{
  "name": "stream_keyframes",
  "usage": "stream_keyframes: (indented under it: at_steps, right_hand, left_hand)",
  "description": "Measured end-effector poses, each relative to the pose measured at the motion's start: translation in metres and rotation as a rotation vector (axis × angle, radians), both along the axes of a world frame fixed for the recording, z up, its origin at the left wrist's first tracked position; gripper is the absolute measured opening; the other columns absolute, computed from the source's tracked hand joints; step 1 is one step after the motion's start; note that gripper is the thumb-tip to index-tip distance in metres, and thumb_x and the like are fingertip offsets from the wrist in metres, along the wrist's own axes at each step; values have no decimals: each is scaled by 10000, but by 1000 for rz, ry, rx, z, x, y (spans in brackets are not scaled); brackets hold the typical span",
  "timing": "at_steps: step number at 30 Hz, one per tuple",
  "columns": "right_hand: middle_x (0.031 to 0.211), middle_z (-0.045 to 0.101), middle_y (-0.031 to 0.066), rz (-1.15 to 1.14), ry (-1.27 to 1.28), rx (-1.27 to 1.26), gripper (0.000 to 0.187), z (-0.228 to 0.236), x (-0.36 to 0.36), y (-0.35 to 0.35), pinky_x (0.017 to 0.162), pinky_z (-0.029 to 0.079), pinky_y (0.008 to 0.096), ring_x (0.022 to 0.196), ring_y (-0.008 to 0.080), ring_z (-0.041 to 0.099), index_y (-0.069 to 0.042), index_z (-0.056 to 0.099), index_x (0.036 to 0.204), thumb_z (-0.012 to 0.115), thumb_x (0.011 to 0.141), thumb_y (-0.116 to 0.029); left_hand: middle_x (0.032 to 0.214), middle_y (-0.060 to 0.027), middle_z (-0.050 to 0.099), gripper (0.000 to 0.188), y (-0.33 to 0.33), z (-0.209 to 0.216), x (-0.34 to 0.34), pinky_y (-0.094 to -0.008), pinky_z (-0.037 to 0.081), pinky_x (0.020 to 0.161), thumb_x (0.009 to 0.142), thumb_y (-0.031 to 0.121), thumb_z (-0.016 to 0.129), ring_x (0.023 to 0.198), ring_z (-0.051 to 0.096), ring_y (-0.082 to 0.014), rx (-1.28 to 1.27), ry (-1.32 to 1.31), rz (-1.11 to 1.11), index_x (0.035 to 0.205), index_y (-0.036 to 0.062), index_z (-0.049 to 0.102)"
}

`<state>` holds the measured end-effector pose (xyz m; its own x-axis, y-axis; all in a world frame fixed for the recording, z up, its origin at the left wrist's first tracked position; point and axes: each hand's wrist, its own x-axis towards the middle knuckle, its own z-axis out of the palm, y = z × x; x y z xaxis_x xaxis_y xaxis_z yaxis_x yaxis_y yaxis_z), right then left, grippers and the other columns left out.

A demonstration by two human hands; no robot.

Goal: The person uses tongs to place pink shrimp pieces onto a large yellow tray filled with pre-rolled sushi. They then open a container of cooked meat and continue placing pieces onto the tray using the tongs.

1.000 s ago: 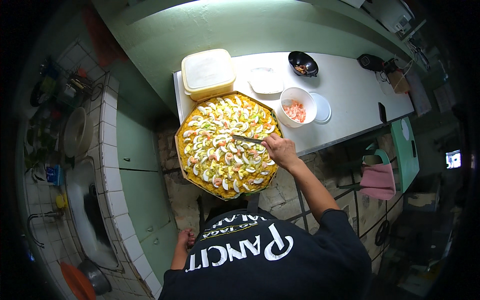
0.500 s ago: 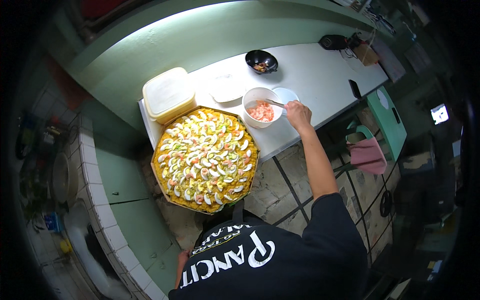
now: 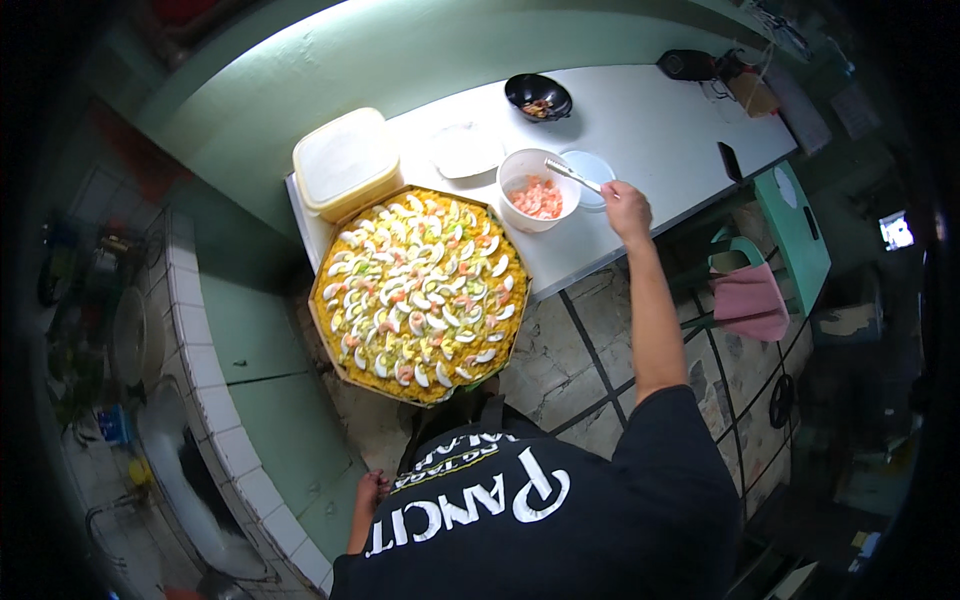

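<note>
While my left hand [image 3: 374, 488] hangs low by my waist, fingers curled and half lost against my black shirt [image 3: 560, 520], my right hand [image 3: 628, 210] is up over the table [image 3: 650, 125], clamped on the end of a pair of metal tongs [image 3: 572, 174]. The two hands are well apart, and I can't tell whether the left one holds anything. Out go the tongs, tips over the mouth of a round white tub [image 3: 516, 166]; whether they're pinched together is too small to see. In the tub, a heap of pink shrimp [image 3: 537, 200], its bottom out of sight. Just behind, a pale blue round lid [image 3: 598, 167], partly covered by tub and tongs.

And here, left of the tub, the big octagonal tray [image 3: 380, 391], jutting past the table edge, whatever bears its near side hidden beneath! It's full of orange-yellow food, strewn with egg wedges [image 3: 499, 266] and bits of shrimp, the base too fine to make out. Behind it, a lidded yellowish container [image 3: 348, 165]; beside that, a white pack [image 3: 467, 150] nearly washed out by glare. Farther back, a black bowl [image 3: 520, 88] holds brown bits I can't identify. Off left, the sink [image 3: 165, 420] fades into shadow.
</note>
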<state>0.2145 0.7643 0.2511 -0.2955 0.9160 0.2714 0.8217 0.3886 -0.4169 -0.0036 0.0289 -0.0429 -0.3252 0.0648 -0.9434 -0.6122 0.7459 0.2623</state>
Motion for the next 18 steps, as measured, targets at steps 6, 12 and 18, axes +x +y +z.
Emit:
stream_keyframes:
  at_steps: [6,12,18]
  right_hand:
    - [849,635,102,311,213,-190,163,5,15,-119,667,482,382,774,302,620,-76,661,942,612,863,-210]
    - [821,593,80,476,42,134,141,-14,29,-178,627,467,370,728,283,598,-79,636,958,634,827,-132]
    - [820,580,51,518,56,240,187,-12,37,-188,607,443,359,714,246,579,-86,629,985,650,806,-133]
  left_hand:
    - [866,-23,589,318,13,31,3,-327,465,506,960,296,404,610,579,-156,46,44,-270,1206,140,531]
    - [883,-27,586,309,39,58,1,-324,483,491,957,278,405,598,569,-159,45,121,-310,1210,149,527]
    - [878,-26,588,291,43,59,-4,-317,482,479,950,287,430,592,566,-158,17,109,-289,1182,150,539]
